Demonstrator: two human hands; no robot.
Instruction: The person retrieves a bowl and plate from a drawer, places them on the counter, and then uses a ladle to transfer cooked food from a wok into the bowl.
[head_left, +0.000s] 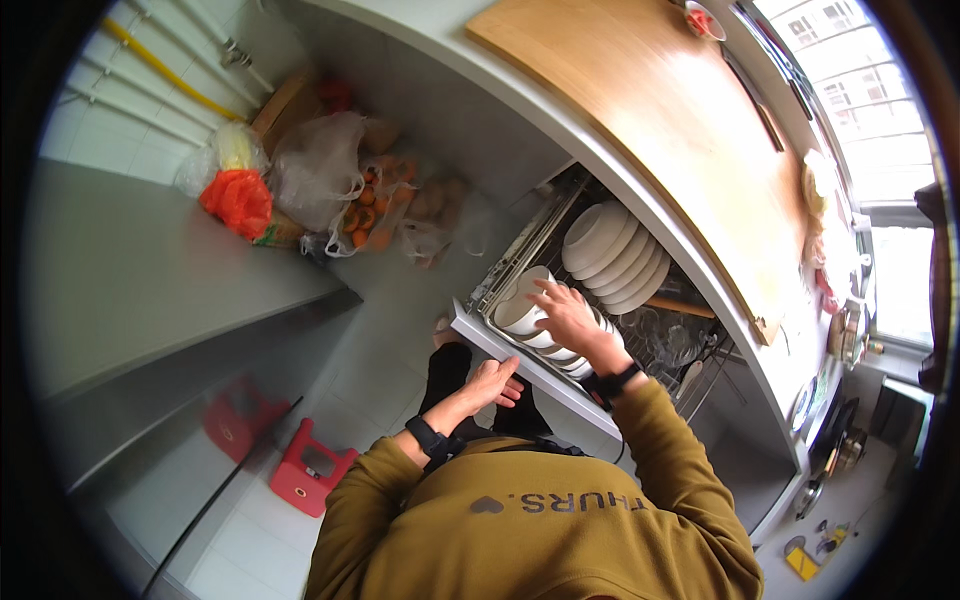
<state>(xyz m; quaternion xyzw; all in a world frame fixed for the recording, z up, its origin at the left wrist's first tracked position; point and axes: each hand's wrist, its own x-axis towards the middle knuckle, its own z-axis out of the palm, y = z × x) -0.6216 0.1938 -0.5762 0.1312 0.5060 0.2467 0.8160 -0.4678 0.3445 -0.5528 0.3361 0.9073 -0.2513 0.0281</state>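
Observation:
A pull-out drawer with a wire rack (517, 247) stands open beneath the counter. Over its front row of white bowls (517, 313) is my right hand (566, 316), fingers spread; whether the fingertips touch a bowl I cannot tell. The bowls are tilted on edge, partly hidden by that hand. White plates (600, 232) lean in a row behind them. My left hand (491, 384) is just outside the white drawer front (487, 337), close to its top edge, with nothing in it. To the right in the rack lie clear glassware (667, 337) and a white-handled utensil (688, 379).
A large wooden board (660, 112) covers much of the counter above the drawer. Bags of produce, including oranges (365, 217), sit on the floor by the wall pipes. A red plastic stool (309, 471) stands at lower left. Pans (844, 427) are at far right.

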